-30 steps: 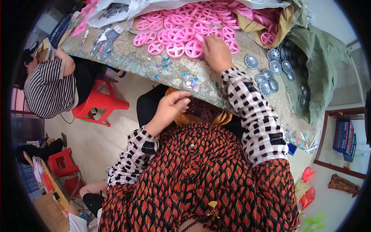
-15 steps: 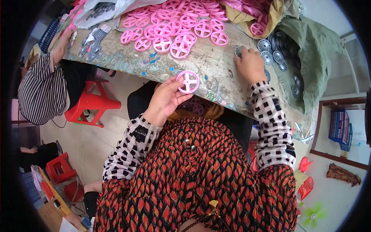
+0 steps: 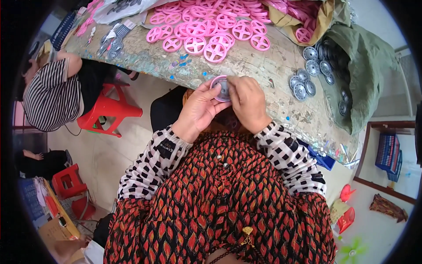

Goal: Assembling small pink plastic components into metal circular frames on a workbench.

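Over the table's near edge, my left hand (image 3: 196,108) is closed around the rim of a pink plastic wheel (image 3: 212,82). A grey plastic hubcap-like disc (image 3: 224,91) lies within the wheel's ring, covering its spokes; whether it is fully seated I cannot tell. My right hand (image 3: 250,103) pinches at the disc's right side with thumb and fingers, which are slightly blurred. Loose pink four-spoked wheels (image 3: 194,45) lie heaped at the far middle of the table. Several grey discs (image 3: 300,91) form a small group to the right of my right hand.
A green sack (image 3: 365,83) spills more grey discs at the right; a brown bag (image 3: 285,22) of pink wheels stands behind. The worn tabletop (image 3: 149,59) carries blue scraps. At the left, a person in a striped top (image 3: 52,94) sits by a red stool (image 3: 107,110).
My right hand has come from the discs at the right to the pink wheel, bringing a grey disc. My left hand still holds the wheel. The view has shifted slightly.
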`<state>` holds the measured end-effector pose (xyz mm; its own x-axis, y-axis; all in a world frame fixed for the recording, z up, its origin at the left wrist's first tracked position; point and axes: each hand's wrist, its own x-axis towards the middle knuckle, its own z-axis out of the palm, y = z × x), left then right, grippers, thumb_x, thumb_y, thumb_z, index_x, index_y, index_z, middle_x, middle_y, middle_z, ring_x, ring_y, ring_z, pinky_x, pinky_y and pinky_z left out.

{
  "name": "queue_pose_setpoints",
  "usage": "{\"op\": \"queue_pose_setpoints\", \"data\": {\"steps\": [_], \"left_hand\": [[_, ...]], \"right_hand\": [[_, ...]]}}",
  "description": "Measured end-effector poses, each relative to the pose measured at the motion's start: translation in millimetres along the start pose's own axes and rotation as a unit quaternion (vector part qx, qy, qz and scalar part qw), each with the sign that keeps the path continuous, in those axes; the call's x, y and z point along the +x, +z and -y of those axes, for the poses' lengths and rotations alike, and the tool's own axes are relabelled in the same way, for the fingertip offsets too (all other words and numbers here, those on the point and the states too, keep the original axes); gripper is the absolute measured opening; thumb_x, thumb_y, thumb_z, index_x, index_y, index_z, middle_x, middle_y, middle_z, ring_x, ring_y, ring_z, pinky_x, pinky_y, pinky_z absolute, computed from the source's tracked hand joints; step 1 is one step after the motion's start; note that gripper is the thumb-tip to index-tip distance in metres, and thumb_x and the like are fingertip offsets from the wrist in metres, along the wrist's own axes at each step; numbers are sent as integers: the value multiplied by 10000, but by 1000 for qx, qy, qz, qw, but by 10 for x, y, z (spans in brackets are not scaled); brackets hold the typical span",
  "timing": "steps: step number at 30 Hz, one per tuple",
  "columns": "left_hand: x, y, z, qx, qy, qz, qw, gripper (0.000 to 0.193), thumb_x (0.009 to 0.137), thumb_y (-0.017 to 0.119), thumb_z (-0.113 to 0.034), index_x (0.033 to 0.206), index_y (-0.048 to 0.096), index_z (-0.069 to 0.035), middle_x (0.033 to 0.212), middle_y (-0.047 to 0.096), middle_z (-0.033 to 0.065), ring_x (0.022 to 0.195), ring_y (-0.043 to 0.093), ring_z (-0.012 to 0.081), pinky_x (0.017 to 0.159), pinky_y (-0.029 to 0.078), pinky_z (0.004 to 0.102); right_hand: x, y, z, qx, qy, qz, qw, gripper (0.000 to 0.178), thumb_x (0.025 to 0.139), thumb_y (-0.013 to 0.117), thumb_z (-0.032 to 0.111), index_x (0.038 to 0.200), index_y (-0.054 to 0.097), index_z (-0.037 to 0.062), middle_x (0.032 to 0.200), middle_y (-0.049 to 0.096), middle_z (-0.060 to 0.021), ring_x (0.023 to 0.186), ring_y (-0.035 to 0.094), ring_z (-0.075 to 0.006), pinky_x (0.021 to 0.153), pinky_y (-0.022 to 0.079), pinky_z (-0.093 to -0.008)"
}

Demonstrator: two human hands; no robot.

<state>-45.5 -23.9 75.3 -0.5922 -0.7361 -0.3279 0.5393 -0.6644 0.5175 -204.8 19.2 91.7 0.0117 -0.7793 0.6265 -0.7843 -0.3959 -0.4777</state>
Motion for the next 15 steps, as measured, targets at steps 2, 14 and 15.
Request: {"op": "queue_pose_setpoints", "data": {"steps": [2,14,15], "left_hand": [[-50,0,-2,-11,2,9,1000,291,955,599,-98,1235,545,-39,1160,630,107,1043,650,235,916,554,451],[-145,-94,18,53,21,6,998,268,957,601,-122,1204,560,-27,1125,642,108,991,663,223,859,583,438],[-155,-123,3,72,0,-5,997,263,956,601,-117,1199,559,-25,1121,641,109,989,662,222,855,584,431]], "right_hand": [[11,-29,66,0,-1,-8,1000,213,870,654,75,1077,641,26,946,628,-150,821,624,-286,705,504,-362],[-117,38,93,372,304,118,869,244,922,635,63,1148,581,-15,943,651,-21,858,594,-76,744,493,-232],[-137,46,76,339,291,134,885,240,921,637,63,1145,584,-9,934,650,-21,841,594,-76,733,492,-231]]}}
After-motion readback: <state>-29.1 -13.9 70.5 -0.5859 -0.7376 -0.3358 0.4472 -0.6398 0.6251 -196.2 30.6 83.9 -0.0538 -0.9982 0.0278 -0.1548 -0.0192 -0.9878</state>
